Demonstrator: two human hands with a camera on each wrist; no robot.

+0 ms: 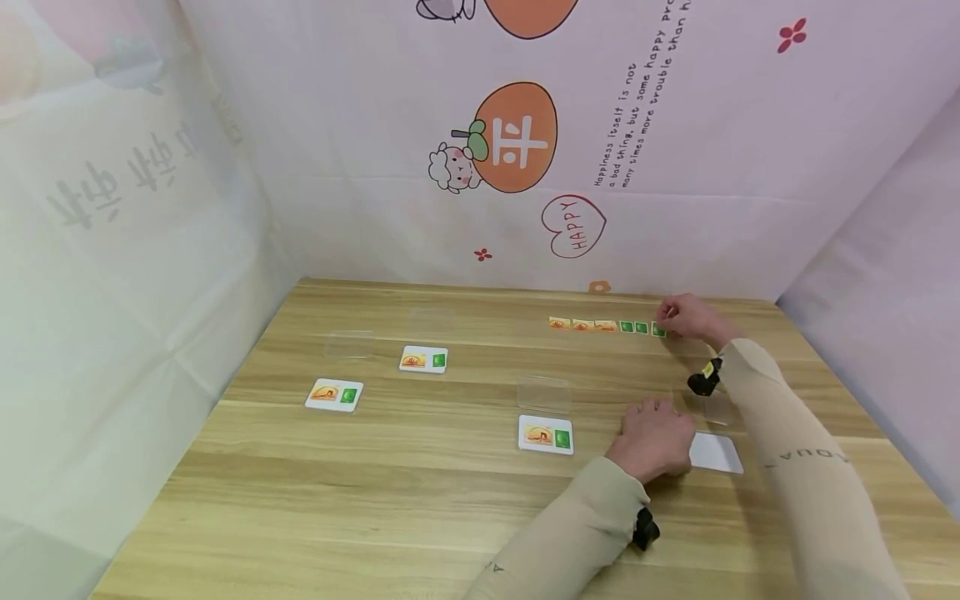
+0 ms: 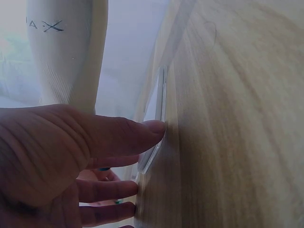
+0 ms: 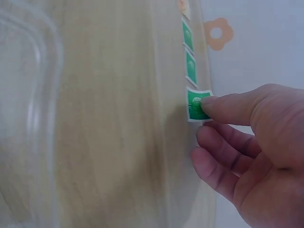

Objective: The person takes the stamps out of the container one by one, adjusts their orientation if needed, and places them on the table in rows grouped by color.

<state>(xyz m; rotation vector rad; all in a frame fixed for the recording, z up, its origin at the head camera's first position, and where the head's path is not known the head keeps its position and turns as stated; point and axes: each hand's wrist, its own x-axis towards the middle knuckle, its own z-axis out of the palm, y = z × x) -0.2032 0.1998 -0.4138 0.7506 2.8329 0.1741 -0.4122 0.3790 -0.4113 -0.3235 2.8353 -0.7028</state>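
At the far right table edge, my right hand [image 1: 686, 317] pinches a small green stamp-like sticker [image 3: 197, 105] between thumb and fingers. It is the last in a row of small printed pieces, beside two more green stickers [image 1: 633, 327] and several orange ones [image 1: 582, 325]. My left hand [image 1: 656, 437] rests at the left end of a blank white card [image 1: 716, 452] lying on the table. In the left wrist view, the thumb [image 2: 154, 127] touches the card's edge, and the other fingers reach straight forward past it.
Three white cards, [image 1: 334, 395] at left, one [image 1: 423, 360] farther back and one [image 1: 545, 435] near the middle, each bear an orange and a green picture. Clear plastic rectangles lie behind the cards, one [image 1: 543, 395] mid-table, another [image 1: 716, 408] under my right forearm. Printed cloth [image 1: 375, 225] borders the table.
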